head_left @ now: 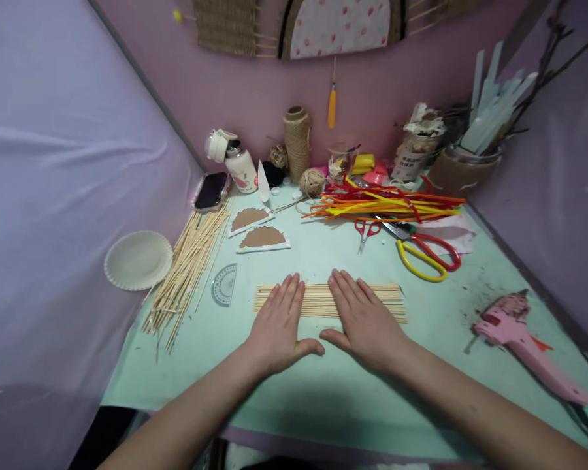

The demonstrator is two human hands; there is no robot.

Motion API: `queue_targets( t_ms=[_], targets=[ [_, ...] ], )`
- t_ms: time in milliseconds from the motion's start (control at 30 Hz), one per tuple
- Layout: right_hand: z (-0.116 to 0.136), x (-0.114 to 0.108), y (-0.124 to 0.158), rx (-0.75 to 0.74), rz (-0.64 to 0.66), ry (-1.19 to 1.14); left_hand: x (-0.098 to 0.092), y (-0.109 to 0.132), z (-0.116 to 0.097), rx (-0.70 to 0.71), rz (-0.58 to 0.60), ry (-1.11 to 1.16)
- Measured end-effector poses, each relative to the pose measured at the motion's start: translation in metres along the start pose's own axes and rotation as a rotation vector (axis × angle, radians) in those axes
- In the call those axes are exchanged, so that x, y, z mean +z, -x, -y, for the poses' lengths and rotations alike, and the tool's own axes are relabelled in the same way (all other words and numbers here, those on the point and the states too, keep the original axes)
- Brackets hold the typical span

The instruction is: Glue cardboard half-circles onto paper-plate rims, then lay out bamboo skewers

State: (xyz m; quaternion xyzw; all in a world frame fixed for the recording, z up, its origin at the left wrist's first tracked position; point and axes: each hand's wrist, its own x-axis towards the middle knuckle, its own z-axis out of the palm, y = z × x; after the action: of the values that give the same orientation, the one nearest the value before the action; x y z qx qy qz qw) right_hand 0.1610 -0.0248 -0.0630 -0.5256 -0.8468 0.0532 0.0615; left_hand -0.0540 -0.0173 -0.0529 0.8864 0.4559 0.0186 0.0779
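A row of thin wooden sticks (318,300) lies side by side on the pale green table, forming a flat mat. My left hand (281,323) rests flat on its left part, fingers stretched forward and thumb out to the right. On the right part lies my right hand (362,320), also flat, its thumb pointing left toward the other one. The palms cover some of the sticks. Left of the mat is a clear protractor (224,285). Behind it sit two half-round brown pieces with white edging, the nearer half-round piece (263,239) and the farther half-round piece (249,219).
Loose sticks (189,267) and a round white dish (138,260) are at left. A pink glue gun (529,346) lies at right. Large scissors (426,254), small red scissors (366,232) and coloured pipe cleaners (382,202) lie behind. A twine spool (296,143) stands at the back.
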Motion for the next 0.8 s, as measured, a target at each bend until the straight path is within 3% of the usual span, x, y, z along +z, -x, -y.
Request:
queue_targets(
  t_ms=[200,567,700,800],
  targets=[
    [-0.022,0.003,0.020,0.031,-0.043,0.012,0.000,0.000,-0.001,-0.011,-0.006,0.016],
    [-0.024,0.016,0.022,-0.014,-0.129,0.068,-0.006,0.001,-0.005,-0.048,0.030,0.135],
    [-0.025,0.019,0.022,-0.012,-0.145,0.077,-0.021,0.005,0.010,-0.098,-0.112,0.200],
    [-0.025,0.020,0.022,-0.012,-0.148,0.083,-0.040,0.013,0.044,-0.353,-0.293,0.183]
  ],
)
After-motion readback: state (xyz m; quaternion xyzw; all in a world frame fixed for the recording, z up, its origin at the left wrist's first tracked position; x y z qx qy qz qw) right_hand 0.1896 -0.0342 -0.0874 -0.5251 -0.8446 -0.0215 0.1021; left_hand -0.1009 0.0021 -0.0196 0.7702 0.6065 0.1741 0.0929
